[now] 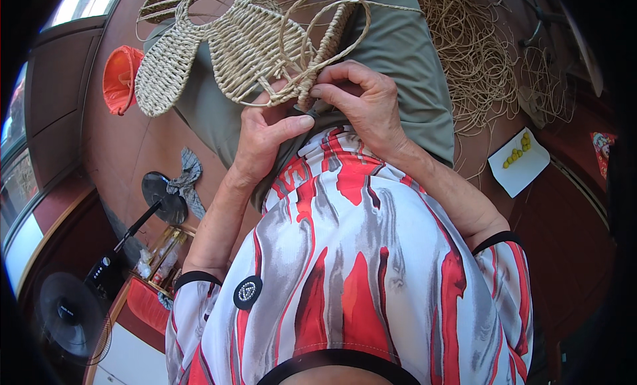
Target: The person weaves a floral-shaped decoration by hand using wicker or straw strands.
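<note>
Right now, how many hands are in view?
2: the left hand at the lower edge of the woven piece, partly hidden; the right hand at its lower right corner. No other hand shows.

a reddish-brown floor [136, 136], marked by faint joint lines, spreads through the room. along its left edge stand dark wall panels [56, 86] and window panes [18, 179], white with daylight in places. near the floor's lower left corner, a black pedestal fan [103, 273] stands close to wood-edged furniture with a white surface [133, 355]. beyond the right edge, dark red-brown panelling [564, 229] sits in dimmer light.
</note>
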A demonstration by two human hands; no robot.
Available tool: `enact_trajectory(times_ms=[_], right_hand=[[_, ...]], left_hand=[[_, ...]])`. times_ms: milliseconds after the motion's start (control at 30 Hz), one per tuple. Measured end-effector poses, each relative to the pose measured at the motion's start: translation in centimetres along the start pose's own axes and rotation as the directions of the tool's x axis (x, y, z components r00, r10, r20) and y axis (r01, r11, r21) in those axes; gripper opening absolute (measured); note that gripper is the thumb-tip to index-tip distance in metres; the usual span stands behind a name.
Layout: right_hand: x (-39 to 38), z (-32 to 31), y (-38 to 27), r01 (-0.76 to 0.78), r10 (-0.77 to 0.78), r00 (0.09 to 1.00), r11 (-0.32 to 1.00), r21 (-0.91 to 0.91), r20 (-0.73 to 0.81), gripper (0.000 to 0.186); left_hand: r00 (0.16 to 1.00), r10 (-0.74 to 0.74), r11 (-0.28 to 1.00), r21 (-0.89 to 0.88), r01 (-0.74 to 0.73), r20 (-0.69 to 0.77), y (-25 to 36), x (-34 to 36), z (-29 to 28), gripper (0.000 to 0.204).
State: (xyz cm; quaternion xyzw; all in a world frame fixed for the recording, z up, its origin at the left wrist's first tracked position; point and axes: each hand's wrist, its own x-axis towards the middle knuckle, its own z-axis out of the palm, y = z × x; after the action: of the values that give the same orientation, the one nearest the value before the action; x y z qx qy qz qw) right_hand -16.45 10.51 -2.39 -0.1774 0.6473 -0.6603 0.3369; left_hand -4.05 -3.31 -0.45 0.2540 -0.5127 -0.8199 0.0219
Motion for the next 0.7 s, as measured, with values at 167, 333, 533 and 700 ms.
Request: enact_trajectory(times_ms=[167,333,533,700], right_hand=[[0.4,0.2,0.1,0.135,-0.138,0.989,0.988,-0.073,-0.046,0.009],[0.9,0.5,0.7,0.325,-0.329,0.944,0.921,-0.214,0.015,0.013],[0.2,0.3,0.5,0.146,-0.146,0.989,0.988,-0.050,0.010,0.016],[0.2,-0.6,0.7,0.082,-0.082,0.997,0.997,0.007,-0.004,0.016]], left_hand=[[1.000,0.006,0.980,-0.199,0.000,0.030,-0.7,0.0,0.0,0.062],[0.997,0.073,0.947,-0.313,-0.069,0.002,-0.6,0.2,-0.2,0.069],[1.000,0.013,0.971,-0.239,-0.018,-0.024,-0.3,0.4,0.1,0.065],[0.998,-0.019,0.991,-0.130,0.028,0.065,0.3,1.2,0.1,0.064]])
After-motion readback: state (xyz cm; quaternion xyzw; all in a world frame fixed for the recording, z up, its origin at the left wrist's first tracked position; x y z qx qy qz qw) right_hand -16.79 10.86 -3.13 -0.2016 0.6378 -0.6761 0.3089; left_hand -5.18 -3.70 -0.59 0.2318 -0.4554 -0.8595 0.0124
